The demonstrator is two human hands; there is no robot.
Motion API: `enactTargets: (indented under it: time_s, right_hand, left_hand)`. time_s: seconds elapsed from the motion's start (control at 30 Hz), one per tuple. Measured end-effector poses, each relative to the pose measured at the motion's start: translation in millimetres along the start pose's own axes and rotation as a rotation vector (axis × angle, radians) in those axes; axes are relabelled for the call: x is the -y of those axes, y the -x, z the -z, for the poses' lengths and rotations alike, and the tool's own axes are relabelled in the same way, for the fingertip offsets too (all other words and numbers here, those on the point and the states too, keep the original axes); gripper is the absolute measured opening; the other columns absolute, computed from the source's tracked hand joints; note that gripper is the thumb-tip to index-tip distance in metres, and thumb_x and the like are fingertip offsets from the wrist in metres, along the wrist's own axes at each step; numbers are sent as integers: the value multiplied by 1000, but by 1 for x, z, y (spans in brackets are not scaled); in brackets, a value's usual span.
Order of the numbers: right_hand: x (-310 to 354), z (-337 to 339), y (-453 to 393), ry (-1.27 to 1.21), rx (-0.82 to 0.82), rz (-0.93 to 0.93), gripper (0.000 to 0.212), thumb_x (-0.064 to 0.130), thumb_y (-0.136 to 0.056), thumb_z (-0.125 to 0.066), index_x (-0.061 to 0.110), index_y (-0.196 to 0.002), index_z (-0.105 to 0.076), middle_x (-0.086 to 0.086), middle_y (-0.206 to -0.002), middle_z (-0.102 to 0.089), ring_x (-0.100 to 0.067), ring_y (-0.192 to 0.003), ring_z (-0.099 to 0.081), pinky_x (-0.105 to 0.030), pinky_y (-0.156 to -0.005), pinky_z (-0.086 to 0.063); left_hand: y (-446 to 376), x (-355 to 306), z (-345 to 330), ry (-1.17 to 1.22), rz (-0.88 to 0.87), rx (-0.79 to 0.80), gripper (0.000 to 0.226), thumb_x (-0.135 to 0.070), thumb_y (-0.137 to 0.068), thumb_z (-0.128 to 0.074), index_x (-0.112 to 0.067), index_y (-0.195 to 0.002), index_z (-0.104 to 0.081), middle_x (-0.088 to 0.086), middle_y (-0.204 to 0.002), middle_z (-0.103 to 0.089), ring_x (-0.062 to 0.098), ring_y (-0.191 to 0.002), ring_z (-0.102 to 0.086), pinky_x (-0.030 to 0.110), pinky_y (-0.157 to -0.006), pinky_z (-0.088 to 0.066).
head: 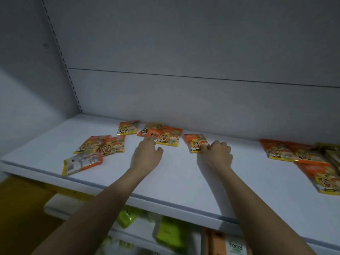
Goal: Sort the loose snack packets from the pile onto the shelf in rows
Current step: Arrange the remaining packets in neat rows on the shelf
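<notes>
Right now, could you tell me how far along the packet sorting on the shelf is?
Partly done. Several packets lie spread along the back of the shelf, though unevenly, and one packet lies face down. The left hand touches a packet; the right hand holds another packet. The pile at the right remains.

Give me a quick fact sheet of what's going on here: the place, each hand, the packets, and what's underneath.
place: white shelf against a grey back panel
left hand: fingertips touching an orange packet with a black mark
right hand: fingers curled on the edge of a single orange packet
laid-out packets: near the back, centre and left; one packet shows its printed back
pile: overlapping packets at the far right
lower shelf: green packs, partly hidden
</notes>
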State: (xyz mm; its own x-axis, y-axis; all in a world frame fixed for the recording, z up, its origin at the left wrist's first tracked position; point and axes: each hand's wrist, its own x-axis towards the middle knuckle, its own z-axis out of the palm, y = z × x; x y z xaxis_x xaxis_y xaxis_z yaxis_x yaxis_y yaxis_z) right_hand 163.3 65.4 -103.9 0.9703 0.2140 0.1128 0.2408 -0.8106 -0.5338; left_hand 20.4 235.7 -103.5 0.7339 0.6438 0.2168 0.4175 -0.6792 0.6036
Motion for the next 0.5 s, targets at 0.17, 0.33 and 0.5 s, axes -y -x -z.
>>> enactTargets:
  time_s: [0.17, 0.33, 0.5]
  right_hand:
    - [21, -21, -28, -61, 8, -102, 31, 33, -92, -58, 11, -114, -54, -12, -122, -55, -34, -120, -47, -40, -93, -37]
    - [1, -10, -43, -529, -42, -132, 17, 18, -88, -70, 15, -94, -54, -3, -95, -59, -24, -92, -58, -30, -71, -41]
    - [-21, -1, -22, -868, -146, -72, 24, 3, -87, -70, 11, -80, -48, -8, -83, -63, -19, -67, -64, -28, -60, -49]
  left_hand:
    - [-51, -3, -17, -68, -37, 72, 40, -35, -100, -53, -3, -124, -59, 18, -131, -49, 36, -122, -48, 46, -100, -44]
    - [-82, -22, -34, -29, -70, 123, 39, -40, -102, -48, -9, -116, -64, 20, -122, -56, 37, -121, -48, 39, -96, -40]
    - [-87, -26, -55, 75, -84, 96, 38, -35, -91, -68, -11, -118, -57, 17, -113, -62, 36, -108, -56, 40, -83, -45]
